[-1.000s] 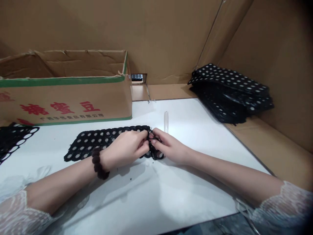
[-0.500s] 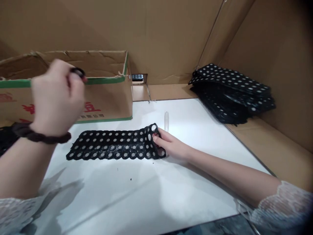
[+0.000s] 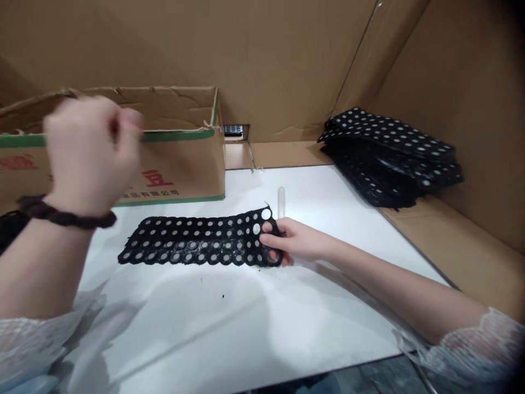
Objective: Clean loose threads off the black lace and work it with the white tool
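A black sheet with rows of round holes point(image 3: 197, 241) lies on the white tabletop point(image 3: 246, 317). My right hand point(image 3: 287, 241) pinches its right end, thumb on top and fingers beneath, and that end is slightly raised. My left hand point(image 3: 92, 153) is a blurred fist with a dark band at the wrist, raised in front of the cardboard box point(image 3: 184, 164) at the left. Nothing shows clearly in its curled fingers. A small clear tube point(image 3: 281, 202) lies just behind my right hand.
A stack of similar black perforated sheets point(image 3: 389, 153) leans at the back right against cardboard walls point(image 3: 287, 65). Part of another black piece point(image 3: 10, 229) shows at the left edge. A small opening point(image 3: 235, 132) is cut in the back wall.
The dark ring-like piece seen at my left fingertips earlier no longer shows. My right hand has shifted slightly right, with the sheet's end a little more spread.
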Demonstrator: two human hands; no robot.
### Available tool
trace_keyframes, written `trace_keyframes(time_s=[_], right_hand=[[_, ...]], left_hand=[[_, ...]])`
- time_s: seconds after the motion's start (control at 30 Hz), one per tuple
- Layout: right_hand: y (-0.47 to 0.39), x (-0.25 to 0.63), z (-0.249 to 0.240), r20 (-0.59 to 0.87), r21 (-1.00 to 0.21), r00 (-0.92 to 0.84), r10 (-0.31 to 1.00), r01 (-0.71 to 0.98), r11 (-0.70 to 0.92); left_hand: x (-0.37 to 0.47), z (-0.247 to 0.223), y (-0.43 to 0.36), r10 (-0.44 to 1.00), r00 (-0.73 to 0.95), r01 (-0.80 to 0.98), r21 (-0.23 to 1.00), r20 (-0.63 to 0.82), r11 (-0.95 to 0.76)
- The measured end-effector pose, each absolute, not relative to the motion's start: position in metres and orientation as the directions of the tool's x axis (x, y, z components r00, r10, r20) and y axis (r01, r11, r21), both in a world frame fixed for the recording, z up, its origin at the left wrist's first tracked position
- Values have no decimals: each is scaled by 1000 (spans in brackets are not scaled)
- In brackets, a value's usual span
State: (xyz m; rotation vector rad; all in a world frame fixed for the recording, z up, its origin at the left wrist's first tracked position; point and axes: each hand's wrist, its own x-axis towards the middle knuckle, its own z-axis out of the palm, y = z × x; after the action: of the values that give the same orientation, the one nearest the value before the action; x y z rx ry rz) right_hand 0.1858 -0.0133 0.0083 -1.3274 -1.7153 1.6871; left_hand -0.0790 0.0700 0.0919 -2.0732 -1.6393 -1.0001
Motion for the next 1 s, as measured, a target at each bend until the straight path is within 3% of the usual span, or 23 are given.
trace_keyframes(time_s=[0.03, 0.07, 0.13, 0.17, 0.33, 0.7, 0.87, 1.0], right_hand=[[-14, 183, 7, -312, -938, -471, 825, 291, -188], [-16, 180, 4, -284, -953, -469, 836, 238, -190], [-18, 176, 0, -215, -976, -474, 854, 146, -164], [-19, 174, -2, -184, -982, -478, 859, 113, -148], [-23, 171, -4, -186, -982, -483, 856, 78, -170], [-27, 166, -10, -210, -977, -454, 866, 61, -205], [-23, 167, -10, -192, -981, -488, 852, 71, -180], [-13, 173, -11, -183, -973, -498, 848, -29, -227]], left_hand=[[-65, 85, 60, 720, 246, 925, 66, 649, -375], [-50, 77, 50, 750, 468, 847, 5, 467, -531], [-25, 58, 33, 672, 738, 670, 46, 70, -741], [-15, 48, 27, 606, 796, 604, 91, -4, -792], [-2, 26, 16, 588, 806, 580, 277, -61, -766], [-5, 31, 10, 586, 788, 596, 472, -188, -649], [-4, 26, 12, 520, 838, 475, 689, -165, -547], [-7, 21, 23, 620, 778, 541, 613, -105, -575]])
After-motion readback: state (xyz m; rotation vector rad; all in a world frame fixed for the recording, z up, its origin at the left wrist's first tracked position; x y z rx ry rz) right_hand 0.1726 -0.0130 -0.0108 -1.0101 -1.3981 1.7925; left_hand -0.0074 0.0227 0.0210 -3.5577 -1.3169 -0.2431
